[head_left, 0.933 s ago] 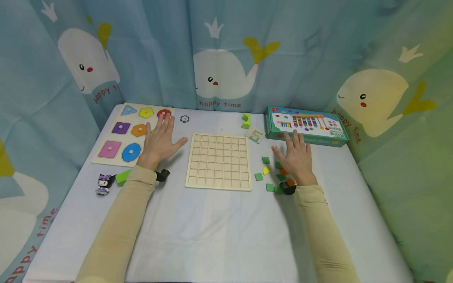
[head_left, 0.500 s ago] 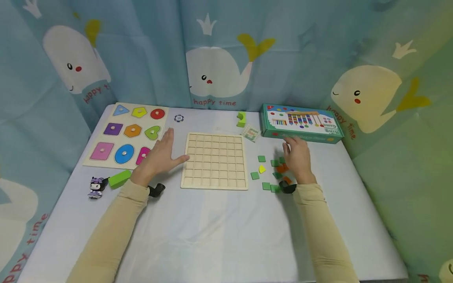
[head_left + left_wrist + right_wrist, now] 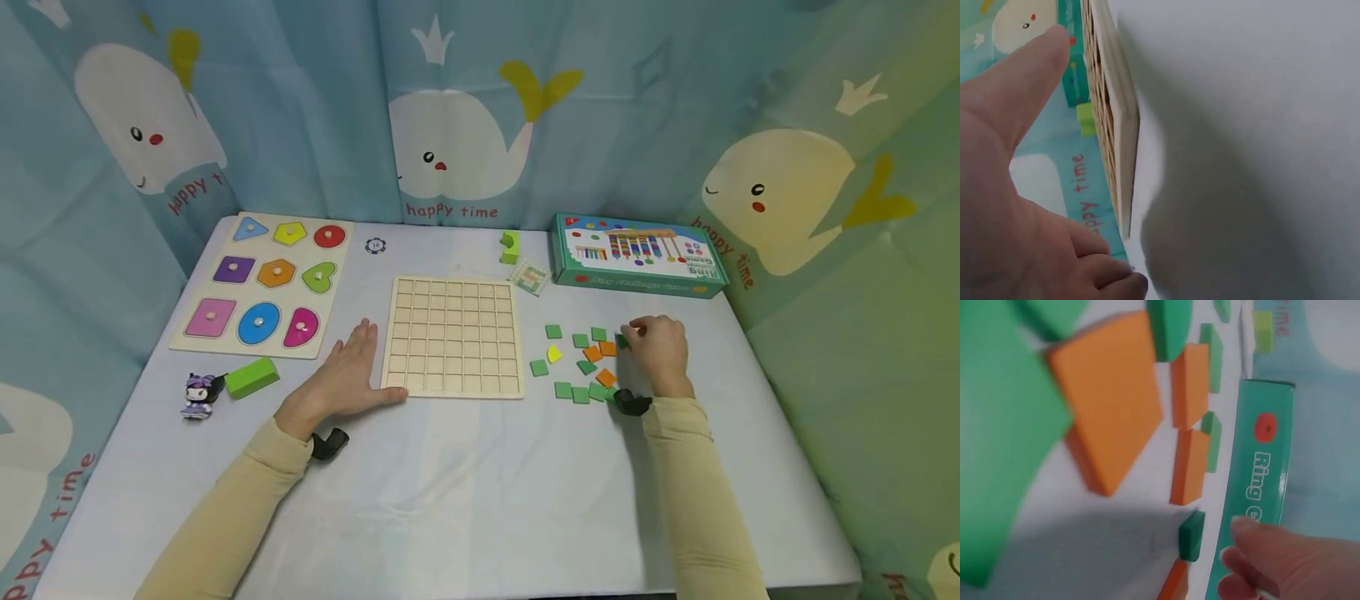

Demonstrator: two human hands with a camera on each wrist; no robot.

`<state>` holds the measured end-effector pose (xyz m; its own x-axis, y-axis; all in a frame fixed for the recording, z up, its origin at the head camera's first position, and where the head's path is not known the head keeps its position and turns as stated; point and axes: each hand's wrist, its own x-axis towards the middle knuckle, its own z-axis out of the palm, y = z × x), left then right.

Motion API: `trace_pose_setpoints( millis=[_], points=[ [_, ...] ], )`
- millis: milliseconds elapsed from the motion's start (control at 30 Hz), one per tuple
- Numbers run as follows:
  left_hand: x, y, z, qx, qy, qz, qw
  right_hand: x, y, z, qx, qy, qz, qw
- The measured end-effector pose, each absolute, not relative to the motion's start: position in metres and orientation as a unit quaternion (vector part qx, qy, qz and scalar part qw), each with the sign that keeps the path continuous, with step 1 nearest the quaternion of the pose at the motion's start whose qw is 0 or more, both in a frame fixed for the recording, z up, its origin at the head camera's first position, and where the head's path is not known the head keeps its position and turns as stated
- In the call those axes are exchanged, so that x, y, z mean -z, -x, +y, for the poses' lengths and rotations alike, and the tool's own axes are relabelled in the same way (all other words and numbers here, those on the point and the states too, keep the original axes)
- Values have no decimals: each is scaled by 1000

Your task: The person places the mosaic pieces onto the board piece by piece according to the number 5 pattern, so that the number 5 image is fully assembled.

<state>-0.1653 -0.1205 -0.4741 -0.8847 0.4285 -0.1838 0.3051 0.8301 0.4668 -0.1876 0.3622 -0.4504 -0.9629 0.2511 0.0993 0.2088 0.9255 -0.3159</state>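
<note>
A pale wooden grid board (image 3: 453, 337) lies mid-table. My left hand (image 3: 337, 379) is at its left side with fingers extended and the thumb out at the lower left corner; the left wrist view shows the board's side edge (image 3: 1125, 144) beyond the thumb. On the right, my right hand (image 3: 660, 350) hovers with bent fingers beside a dark green tile (image 3: 622, 341). In the right wrist view a gap shows between the fingertips and that green tile (image 3: 1192, 535). Orange tiles (image 3: 606, 378), other green tiles (image 3: 553, 332) and a yellow piece (image 3: 554, 354) lie scattered there.
Back left lies a knobbed shape puzzle (image 3: 225, 293), with a green block (image 3: 252, 377) and small figurine (image 3: 199, 397) in front. A green game box (image 3: 641, 254), a patterned card (image 3: 528, 277), a light green block (image 3: 510, 247) and a round chip (image 3: 376, 246) lie farther back.
My left hand has come nearer, from over the shape puzzle to the board's lower left corner. My right hand has bent its fingers and moved right, uncovering more tiles. The head view has shifted slightly.
</note>
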Motion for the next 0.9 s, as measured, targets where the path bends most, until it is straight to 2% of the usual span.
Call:
trace_pose_setpoints(
  millis=[633,900],
  points=[
    [476,159,-116,-192,-203,949,148,455,183,359,-119,139,-983,32],
    [479,161,-116,-183,-199,949,160,448,194,339,-155,88,-980,85]
  ],
)
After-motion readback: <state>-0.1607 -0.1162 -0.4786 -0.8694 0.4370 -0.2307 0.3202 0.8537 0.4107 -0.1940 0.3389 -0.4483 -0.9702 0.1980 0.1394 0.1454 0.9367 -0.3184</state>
